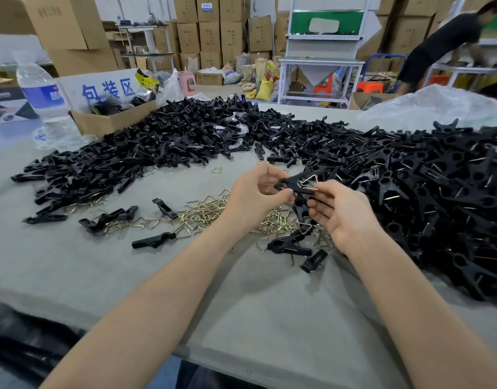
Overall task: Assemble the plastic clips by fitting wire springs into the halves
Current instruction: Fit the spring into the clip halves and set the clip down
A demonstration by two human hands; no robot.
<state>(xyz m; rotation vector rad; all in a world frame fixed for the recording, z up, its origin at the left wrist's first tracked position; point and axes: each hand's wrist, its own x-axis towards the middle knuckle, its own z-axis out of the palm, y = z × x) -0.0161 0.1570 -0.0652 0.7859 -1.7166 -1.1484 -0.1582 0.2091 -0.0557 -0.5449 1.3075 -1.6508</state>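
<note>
— What is hardest to read?
— The join itself. The left hand [255,192] curls thumb and fingers round the rounded end of the black clip [293,183] and hides part of it, so I cannot tell whether it grips one half or two. The right hand [340,214] pinches the wire spring [309,179] between thumb and forefinger, against the clip's top. How far the wire is seated I cannot tell.
— And where is that?
— Held in the air just beyond the spring pile [210,213], over its right end.
— Anything cut off?
— The heap of wired clips [438,192], right of the spring pile, runs out at the frame edge. The water bottle [42,94], far left beyond the pile, is blurred. So is the person [438,46] far back to the right.
— Materials?
— The springs are thin, brass-coloured wire bent into small triangles with hooked ends, all tangled. The heap of halves [171,130], beyond the pile, is matte black plastic: long, flat, slotted pieces. The table [129,276] wears a grey, felt-like cloth. An open cardboard box [112,119] sits beyond and left of the pile. A crumpled clear plastic bag [432,105] lies beyond and to the right.
</note>
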